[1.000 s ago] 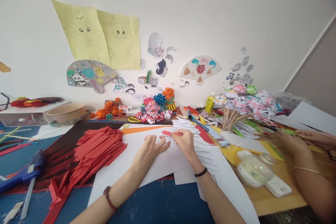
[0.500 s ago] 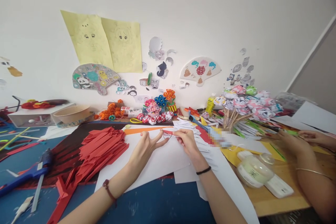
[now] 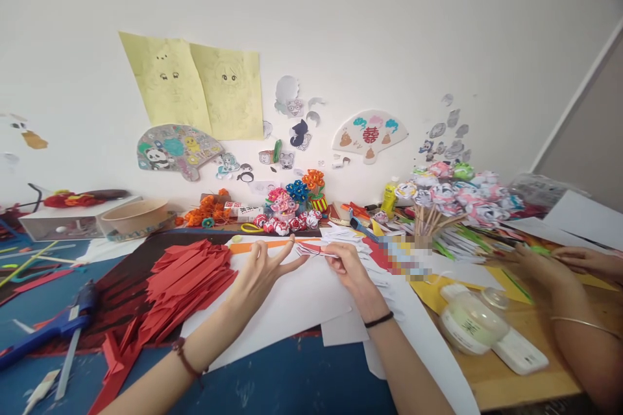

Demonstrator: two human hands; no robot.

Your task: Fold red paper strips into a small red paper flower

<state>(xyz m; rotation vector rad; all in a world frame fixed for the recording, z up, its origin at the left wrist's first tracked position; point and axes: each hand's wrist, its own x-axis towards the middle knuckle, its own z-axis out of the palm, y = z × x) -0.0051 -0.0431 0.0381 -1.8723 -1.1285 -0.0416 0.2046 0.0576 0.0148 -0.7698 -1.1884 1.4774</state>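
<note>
My right hand (image 3: 346, 266) pinches a small folded piece of red and white paper (image 3: 310, 250) over the white sheets. Its white edges fan out toward my left hand (image 3: 265, 266). The fingers of my left hand are spread, with two fingertips beside the free end of the folded paper; whether they touch it I cannot tell. Beneath both hands lie large white paper sheets (image 3: 292, 311). A pile of red paper strips (image 3: 189, 279) is to the left of my left hand. White paper strips (image 3: 377, 272) are layered beyond my right wrist.
A blue glue gun (image 3: 82, 311) lies at left. Paper flowers (image 3: 296, 204) stand along the wall, and a bunch of paper roses on sticks (image 3: 448, 194) is at right. A jar (image 3: 470, 324) sits near a co-worker's hands (image 3: 545, 269).
The folded paper in my right hand now shows fanned white edges. My left fingers have shifted slightly left, and the view has tilted a little.
</note>
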